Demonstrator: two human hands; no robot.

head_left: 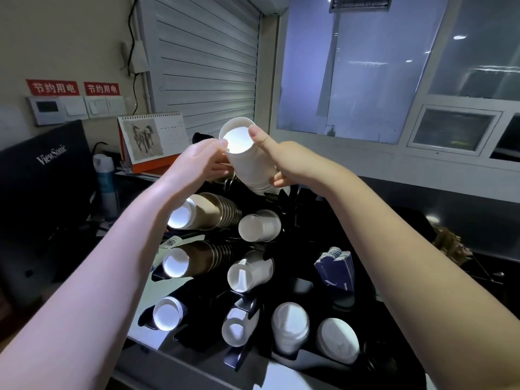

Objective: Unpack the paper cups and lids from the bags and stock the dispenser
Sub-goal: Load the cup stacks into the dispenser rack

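Note:
A stack of white paper cups (247,161) is held tilted above the top of the black dispenser (292,204), its open mouth towards me. My left hand (202,161) grips the stack from the left, thumb at the rim. My right hand (284,161) grips it from the right, thumb on the rim and fingers curled under the lower end. Lower slots hold brown cup stacks (208,211), white cup stacks (259,225) and white lids (289,326).
A dark monitor (42,175) stands at the left, with a spray bottle (105,181) and a desk calendar (152,139) behind it. Blue sleeves (336,266) sit in the dispenser's right side. A window and a roller shutter rise behind.

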